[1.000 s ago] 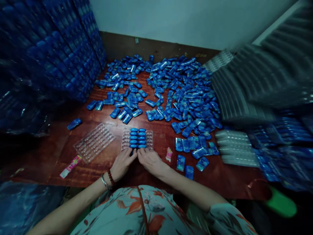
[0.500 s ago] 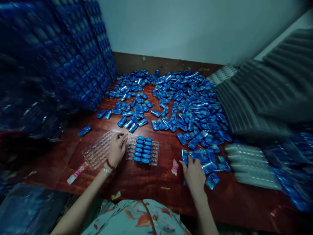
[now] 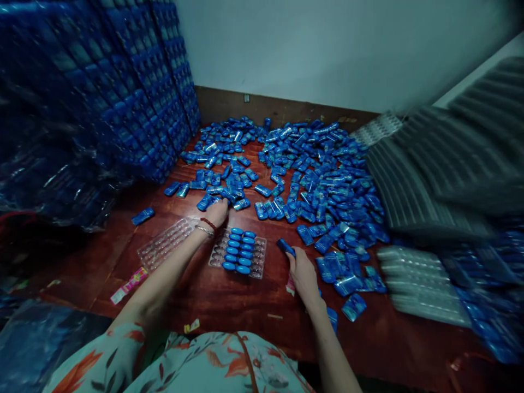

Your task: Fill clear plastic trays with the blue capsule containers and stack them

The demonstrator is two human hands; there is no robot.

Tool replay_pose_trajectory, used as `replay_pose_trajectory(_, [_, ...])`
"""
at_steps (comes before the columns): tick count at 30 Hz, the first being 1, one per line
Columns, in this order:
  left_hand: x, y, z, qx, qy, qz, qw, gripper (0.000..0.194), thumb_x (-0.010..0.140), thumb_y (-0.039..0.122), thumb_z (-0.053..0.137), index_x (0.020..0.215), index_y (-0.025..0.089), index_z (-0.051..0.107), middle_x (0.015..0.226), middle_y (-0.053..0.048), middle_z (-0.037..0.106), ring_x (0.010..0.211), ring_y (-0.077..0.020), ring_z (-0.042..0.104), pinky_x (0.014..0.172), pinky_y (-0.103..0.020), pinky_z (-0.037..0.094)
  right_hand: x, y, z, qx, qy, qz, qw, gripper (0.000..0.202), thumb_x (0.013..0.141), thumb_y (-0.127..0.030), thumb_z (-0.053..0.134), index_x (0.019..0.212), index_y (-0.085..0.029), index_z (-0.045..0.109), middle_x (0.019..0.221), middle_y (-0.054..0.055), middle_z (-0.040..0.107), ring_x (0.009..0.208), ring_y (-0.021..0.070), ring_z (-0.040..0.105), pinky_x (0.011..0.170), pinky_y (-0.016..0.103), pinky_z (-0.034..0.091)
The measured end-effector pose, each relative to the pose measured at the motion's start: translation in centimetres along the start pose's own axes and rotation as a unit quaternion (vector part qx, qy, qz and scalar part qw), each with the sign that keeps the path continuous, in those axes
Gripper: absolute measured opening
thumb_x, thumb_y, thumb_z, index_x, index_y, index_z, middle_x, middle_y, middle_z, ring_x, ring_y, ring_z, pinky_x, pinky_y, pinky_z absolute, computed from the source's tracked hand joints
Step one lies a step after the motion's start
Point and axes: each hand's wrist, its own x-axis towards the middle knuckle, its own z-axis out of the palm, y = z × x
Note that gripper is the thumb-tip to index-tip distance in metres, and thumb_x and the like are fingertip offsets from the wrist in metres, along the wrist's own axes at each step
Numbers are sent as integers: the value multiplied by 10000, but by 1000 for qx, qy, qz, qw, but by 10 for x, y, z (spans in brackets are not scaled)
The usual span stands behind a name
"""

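Note:
Between my hands lies a clear plastic blister tray (image 3: 258, 256) with two columns of glossy blue oval pieces (image 3: 232, 250) in its middle. My left hand (image 3: 218, 213) reaches past the tray's far left corner onto small shiny blue packets (image 3: 204, 202); its fingertips are hidden, so I cannot tell whether it grips one. To the right of the tray, my right hand (image 3: 303, 273) is closed on one blue packet (image 3: 285, 246), held at its end between thumb and fingers. An unfilled clear tray (image 3: 167, 240) lies under and beside my left forearm.
A large heap of blue packets (image 3: 327, 185) spreads over the red-brown table (image 3: 229, 305). Wrapped blue stacks (image 3: 143, 98) rise at the left. Grey stacked trays (image 3: 429, 164) and a pale tray stack (image 3: 421, 284) stand right. A pink wrapper strip (image 3: 129, 285) lies front left.
My left hand has moved forward and right, from the unfilled tray to the packets behind the filled one. My right hand has picked up a blue packet and moved left with it.

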Motion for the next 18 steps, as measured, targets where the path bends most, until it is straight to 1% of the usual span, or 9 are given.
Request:
replay_pose_trajectory(2, [-7, -15, -6, -34, -1, 23, 999, 333, 886, 171, 420, 1211, 118, 468, 1012, -121, 631, 933, -217, 614, 814, -325, 472, 1, 0, -2, 120, 18, -44, 992, 223, 921, -315, 384, 1016, -174, 528, 942, 86, 620, 854, 212, 605, 761, 333, 474])
replay_pose_trajectory(4, [-20, -29, -8, -132, 20, 47, 990, 351, 878, 225, 458, 1223, 161, 452, 1042, -84, 629, 956, -191, 609, 821, -297, 478, 5, -7, -5, 187, 32, -85, 978, 221, 914, -333, 408, 1024, -187, 533, 966, 84, 619, 887, 215, 597, 806, 348, 470])
replay_pose_trajectory(5, [-28, -34, -8, -207, 38, 51, 976, 338, 866, 254, 480, 1192, 168, 471, 1032, -73, 630, 946, -185, 610, 805, -289, 485, 8, -12, -6, 199, 35, -99, 974, 221, 914, -329, 411, 1032, -192, 538, 977, 84, 614, 904, 215, 590, 823, 352, 467])
replay_pose_trajectory(7, [-45, -39, -3, -364, 83, 42, 927, 308, 821, 309, 542, 1092, 164, 521, 960, -57, 638, 879, -177, 616, 747, -279, 498, 16, -24, -7, 197, 32, -129, 971, 225, 922, -293, 396, 1063, -200, 545, 1001, 83, 598, 943, 213, 567, 859, 355, 457])
replay_pose_trajectory(9, [-58, -39, 5, -453, 120, 18, 883, 309, 773, 340, 599, 1021, 165, 543, 913, -44, 637, 836, -167, 611, 716, -269, 495, 26, -35, -8, 146, 10, -159, 976, 251, 925, -239, 374, 1100, -199, 549, 1008, 87, 583, 962, 218, 540, 870, 359, 449])
replay_pose_trajectory(11, [-66, -35, 13, -478, 141, 0, 867, 308, 756, 348, 619, 994, 167, 544, 906, -36, 631, 829, -157, 603, 719, -262, 489, 34, -43, -10, 50, -26, -180, 982, 289, 913, -173, 362, 1124, -189, 558, 998, 97, 573, 949, 227, 519, 847, 358, 447])
replay_pose_trajectory(14, [-68, -30, 20, -476, 147, 3, 867, 303, 768, 350, 601, 998, 165, 534, 918, -38, 625, 845, -155, 598, 745, -269, 484, 42, -51, -17, -86, -70, -213, 971, 386, 870, -62, 352, 1182, -182, 545, 1030, 112, 559, 979, 233, 495, 858, 357, 421])
replay_pose_trajectory(16, [-67, -29, 21, -462, 147, 13, 875, 320, 788, 349, 582, 1044, 165, 532, 986, -54, 623, 898, -164, 592, 774, -277, 479, 46, -56, -23, -133, -89, -240, 958, 434, 847, -23, 349, 1210, -183, 526, 1062, 117, 554, 1018, 237, 483, 874, 363, 403])
replay_pose_trajectory(18, [-67, -30, 20, -445, 143, 17, 884, 352, 814, 356, 556, 1110, 169, 531, 1073, -68, 609, 937, -170, 583, 790, -282, 475, 50, -58, -29, -154, -107, -253, 949, 404, 851, -28, 348, 1171, -179, 542, 1044, 117, 563, 1018, 242, 490, 858, 365, 403])
